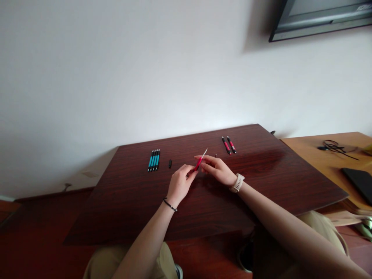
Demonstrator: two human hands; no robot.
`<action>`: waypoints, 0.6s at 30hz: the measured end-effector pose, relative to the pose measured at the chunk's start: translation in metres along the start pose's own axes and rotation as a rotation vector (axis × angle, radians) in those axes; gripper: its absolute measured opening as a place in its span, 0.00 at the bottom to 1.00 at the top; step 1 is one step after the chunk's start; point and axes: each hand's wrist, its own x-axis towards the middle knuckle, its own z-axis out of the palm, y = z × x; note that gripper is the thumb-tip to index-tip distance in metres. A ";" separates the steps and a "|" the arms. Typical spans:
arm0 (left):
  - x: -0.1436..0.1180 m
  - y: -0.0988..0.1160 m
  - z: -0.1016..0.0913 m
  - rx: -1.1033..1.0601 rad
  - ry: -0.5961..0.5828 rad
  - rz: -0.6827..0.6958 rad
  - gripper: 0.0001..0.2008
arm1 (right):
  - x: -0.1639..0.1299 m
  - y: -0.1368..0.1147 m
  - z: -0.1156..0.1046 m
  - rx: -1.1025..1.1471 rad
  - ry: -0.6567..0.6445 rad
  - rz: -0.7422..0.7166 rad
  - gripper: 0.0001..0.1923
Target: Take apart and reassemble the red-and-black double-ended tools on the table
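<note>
White wall (145, 77) backs dark table (128, 209); fingers (191, 176) hold pen (198, 163).

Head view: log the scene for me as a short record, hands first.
Left hand: grip closed on a pink pen barrel, thin pale rod projecting from its far end
Right hand: grip close by the barrel, contact unclear
Blue pens: four, side by side
Black piece: just right of the blue pens
Pink pens: two, beyond the right hand
Surface: dark wooden table
</note>
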 end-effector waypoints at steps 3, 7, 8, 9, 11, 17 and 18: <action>0.001 0.001 -0.002 -0.026 0.043 -0.021 0.09 | 0.003 0.005 -0.023 -0.063 0.201 -0.058 0.28; 0.002 0.003 -0.004 -0.035 0.076 -0.035 0.08 | 0.006 0.010 -0.053 -0.331 0.338 -0.098 0.25; 0.002 0.004 -0.004 -0.035 0.079 -0.035 0.08 | 0.006 0.011 -0.058 -0.412 0.331 -0.111 0.24; 0.002 0.004 -0.004 -0.034 0.079 -0.035 0.08 | 0.006 0.014 -0.061 -0.498 0.317 -0.125 0.24; 0.002 0.004 -0.004 -0.030 0.075 -0.037 0.09 | 0.006 0.020 -0.062 -0.668 0.269 -0.150 0.24; 0.001 0.003 -0.003 -0.029 0.058 -0.040 0.08 | 0.003 0.045 -0.055 -1.036 0.090 -0.058 0.21; 0.001 0.003 -0.003 -0.029 0.056 -0.041 0.08 | 0.002 0.048 -0.055 -1.064 0.073 -0.044 0.20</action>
